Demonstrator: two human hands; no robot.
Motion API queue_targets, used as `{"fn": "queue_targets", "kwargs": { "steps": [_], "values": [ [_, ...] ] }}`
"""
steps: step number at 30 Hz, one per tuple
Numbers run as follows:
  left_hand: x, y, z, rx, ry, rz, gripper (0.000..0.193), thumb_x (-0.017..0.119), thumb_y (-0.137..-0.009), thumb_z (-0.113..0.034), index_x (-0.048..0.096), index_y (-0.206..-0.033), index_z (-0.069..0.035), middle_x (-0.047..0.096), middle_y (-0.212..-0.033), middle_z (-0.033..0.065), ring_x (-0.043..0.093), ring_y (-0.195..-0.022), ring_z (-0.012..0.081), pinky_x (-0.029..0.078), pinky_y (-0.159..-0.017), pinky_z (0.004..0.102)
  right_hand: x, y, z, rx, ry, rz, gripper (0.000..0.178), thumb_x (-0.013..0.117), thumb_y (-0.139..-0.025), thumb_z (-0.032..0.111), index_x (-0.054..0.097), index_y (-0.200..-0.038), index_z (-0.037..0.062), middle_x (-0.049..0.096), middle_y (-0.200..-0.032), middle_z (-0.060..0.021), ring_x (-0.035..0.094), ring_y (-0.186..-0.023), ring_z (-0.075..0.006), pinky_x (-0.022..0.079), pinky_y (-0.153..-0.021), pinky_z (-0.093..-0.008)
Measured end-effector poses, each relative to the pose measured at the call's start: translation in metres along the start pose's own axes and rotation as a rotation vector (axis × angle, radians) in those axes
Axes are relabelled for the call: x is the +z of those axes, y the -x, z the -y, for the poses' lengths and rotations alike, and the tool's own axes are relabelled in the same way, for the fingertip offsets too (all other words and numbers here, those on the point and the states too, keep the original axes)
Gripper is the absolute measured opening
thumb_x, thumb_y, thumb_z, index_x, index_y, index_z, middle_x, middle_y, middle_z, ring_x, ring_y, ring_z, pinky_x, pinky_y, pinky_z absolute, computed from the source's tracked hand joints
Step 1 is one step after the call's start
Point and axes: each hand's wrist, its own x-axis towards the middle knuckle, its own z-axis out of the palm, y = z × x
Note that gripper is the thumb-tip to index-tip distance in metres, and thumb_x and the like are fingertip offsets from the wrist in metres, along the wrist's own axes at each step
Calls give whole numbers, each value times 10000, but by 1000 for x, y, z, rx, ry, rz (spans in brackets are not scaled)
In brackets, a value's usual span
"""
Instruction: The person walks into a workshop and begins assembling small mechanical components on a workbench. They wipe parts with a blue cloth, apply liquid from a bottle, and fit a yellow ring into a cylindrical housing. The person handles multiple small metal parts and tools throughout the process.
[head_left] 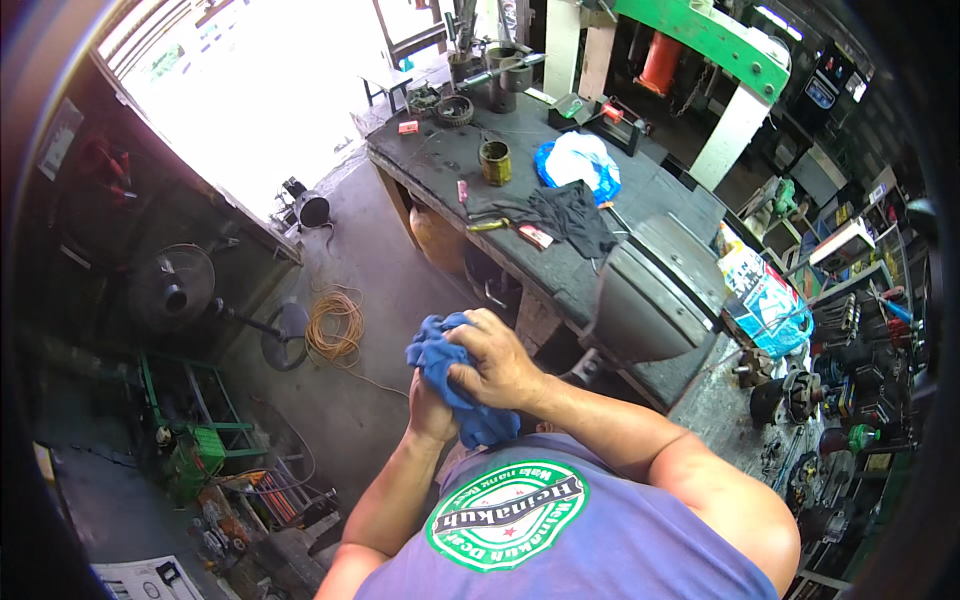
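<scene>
— Both hands are on one thing, is that right?

— Yes. The right hand (pixel 497 362) lies on top of a crumpled blue cloth rag (pixel 450 385), fingers curled down over it and gripping it. The left hand (pixel 430 408) is underneath and mostly hidden by the rag; it presses against the cloth from below, but I cannot tell how far its fingers are closed.

— Where is the rag?

— Held in the air in front of the person's chest, just above the purple sleeveless shirt with a round green and white print (pixel 520 520). It is over the grey concrete floor (pixel 350 400), apart from the bench.

— And around it?

— To the right stands a long dark workbench (pixel 560 270). On it lie a dark grey cloth (pixel 570 215), a blue and white plastic bag (pixel 582 160) and a small round yellowish tin (pixel 494 162). A large dark metal box (pixel 650 295) sits at the near end of the bench.

— Anything on the floor?

— An orange coil of cable (pixel 336 328) to the left of the rag, with a black standing fan (pixel 185 285) beside it.
</scene>
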Motion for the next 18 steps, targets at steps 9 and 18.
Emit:
{"fn": "queue_targets", "kwargs": {
  "steps": [9, 18],
  "values": [
    [-24, -92, -54, -540, 258, 43, 557, 396, -1185, -473, 662, -1434, -51, 743, -1389, 166, 746, -1224, 353, 593, -1100, 560, 3, -6, -85, 495, 108, -235, 334, 723, -1005, 25, 730, -1337, -18, 779, -1254, -210, 762, -1184, -357, 580, -1055, -414],
    [-5, -130, -50, -690, 42, 241, 562, 401, -1172, -479, 614, -1475, -56, 701, -1397, 185, 732, -1211, 378, 636, -1011, 561, 4, -22, -57, 388, -37, -261, 751, 907, -928, 224, 575, -1588, 87, 578, -1509, -226, 554, -1454, -389, 428, -1243, -472]
  ]
}}
